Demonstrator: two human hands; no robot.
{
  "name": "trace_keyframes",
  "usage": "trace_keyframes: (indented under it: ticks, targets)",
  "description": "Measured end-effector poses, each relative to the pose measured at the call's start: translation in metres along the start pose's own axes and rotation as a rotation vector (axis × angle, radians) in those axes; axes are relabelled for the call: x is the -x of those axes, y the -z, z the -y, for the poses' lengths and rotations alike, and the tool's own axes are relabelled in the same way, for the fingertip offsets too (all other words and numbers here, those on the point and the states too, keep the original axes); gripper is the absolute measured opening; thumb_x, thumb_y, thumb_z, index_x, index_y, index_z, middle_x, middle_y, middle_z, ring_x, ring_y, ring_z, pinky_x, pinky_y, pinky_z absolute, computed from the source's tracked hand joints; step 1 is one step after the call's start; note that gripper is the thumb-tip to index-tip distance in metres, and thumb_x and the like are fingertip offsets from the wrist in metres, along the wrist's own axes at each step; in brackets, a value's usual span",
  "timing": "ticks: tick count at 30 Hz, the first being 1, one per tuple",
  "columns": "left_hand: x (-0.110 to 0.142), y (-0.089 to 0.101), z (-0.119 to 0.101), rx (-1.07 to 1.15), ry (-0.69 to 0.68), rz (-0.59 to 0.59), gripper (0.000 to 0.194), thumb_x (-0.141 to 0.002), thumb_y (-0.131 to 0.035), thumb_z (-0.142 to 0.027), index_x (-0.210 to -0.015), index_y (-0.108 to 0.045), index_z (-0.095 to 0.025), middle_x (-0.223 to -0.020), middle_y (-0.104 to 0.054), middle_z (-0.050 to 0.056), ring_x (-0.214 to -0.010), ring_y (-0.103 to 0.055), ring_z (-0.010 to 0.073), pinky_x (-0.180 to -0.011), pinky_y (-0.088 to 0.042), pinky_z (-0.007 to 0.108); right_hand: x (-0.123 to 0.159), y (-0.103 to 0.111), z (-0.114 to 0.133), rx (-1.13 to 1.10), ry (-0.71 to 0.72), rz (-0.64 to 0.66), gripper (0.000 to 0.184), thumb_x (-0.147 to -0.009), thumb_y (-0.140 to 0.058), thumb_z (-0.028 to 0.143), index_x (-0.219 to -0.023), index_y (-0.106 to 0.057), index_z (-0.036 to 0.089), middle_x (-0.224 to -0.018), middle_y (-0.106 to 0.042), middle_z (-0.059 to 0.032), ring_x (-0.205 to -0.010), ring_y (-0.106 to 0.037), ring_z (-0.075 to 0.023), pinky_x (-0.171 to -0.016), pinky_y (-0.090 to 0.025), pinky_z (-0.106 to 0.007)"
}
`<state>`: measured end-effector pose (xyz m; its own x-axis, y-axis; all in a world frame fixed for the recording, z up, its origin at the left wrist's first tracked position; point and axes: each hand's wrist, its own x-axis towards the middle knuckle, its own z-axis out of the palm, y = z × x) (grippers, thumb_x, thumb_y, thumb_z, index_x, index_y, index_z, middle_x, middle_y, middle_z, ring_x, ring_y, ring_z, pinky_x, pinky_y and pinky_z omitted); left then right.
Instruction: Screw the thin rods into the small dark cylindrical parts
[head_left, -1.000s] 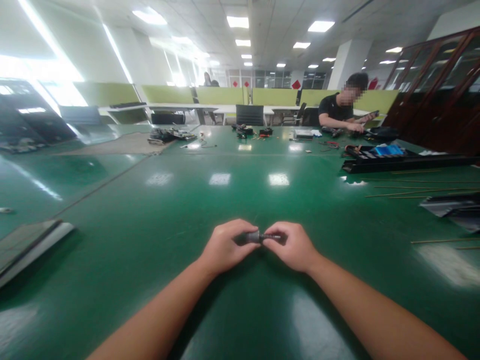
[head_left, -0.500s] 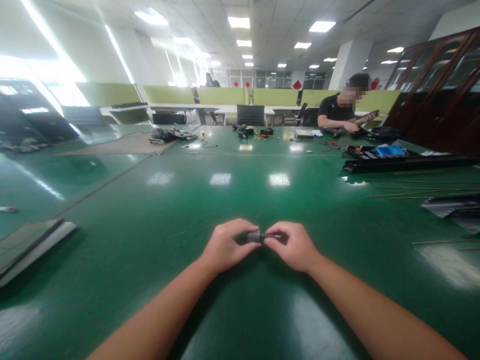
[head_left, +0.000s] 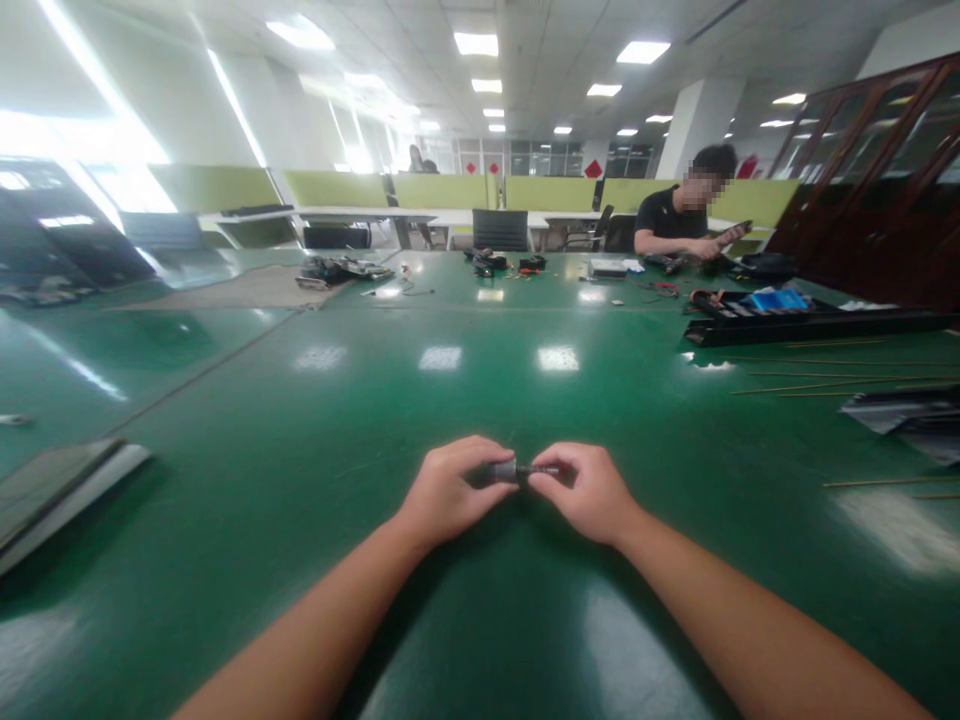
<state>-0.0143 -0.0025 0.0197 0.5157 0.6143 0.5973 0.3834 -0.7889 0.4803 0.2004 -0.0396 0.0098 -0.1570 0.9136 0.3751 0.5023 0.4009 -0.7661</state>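
Observation:
Both my hands rest on the green table (head_left: pixel 300 500), close together near its front middle. My left hand (head_left: pixel 448 493) is closed round the thick grey end of a small dark cylindrical part (head_left: pixel 507 470). My right hand (head_left: pixel 585 492) pinches the thin dark shaft that sticks out of that part to the right. The part lies level between my two hands, just above the table top. Most of it is hidden by my fingers.
A flat grey panel (head_left: pixel 56 490) lies at the left edge. Thin rods (head_left: pixel 825 385) and a dark tray (head_left: pixel 795 322) lie to the right. Tools and cables (head_left: pixel 345 268) are scattered at the far side, where a person in black (head_left: pixel 675 225) sits working.
My hands and the part have stayed almost still. The person at the far side has shifted their hands slightly.

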Motion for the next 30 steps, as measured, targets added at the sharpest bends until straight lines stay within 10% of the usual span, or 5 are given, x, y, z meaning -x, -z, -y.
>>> trace_keyframes:
  ticks: [30]
  targets:
    - [-0.0014, 0.0023, 0.0007, -0.005, -0.003, -0.005, 0.022, -0.078, -0.076, -0.025, -0.099, -0.074, -0.018, -0.095, -0.075, 0.009, -0.085, -0.071, 0.0195, -0.08, -0.059, 0.031, 0.0005, 0.0006, -0.0017, 0.002, -0.009, -0.036, 0.007, -0.08, -0.068, 0.022, -0.082, -0.074, 0.019, -0.076, -0.073, -0.0025, -0.068, -0.065, -0.0175, -0.063, -0.047, -0.027]
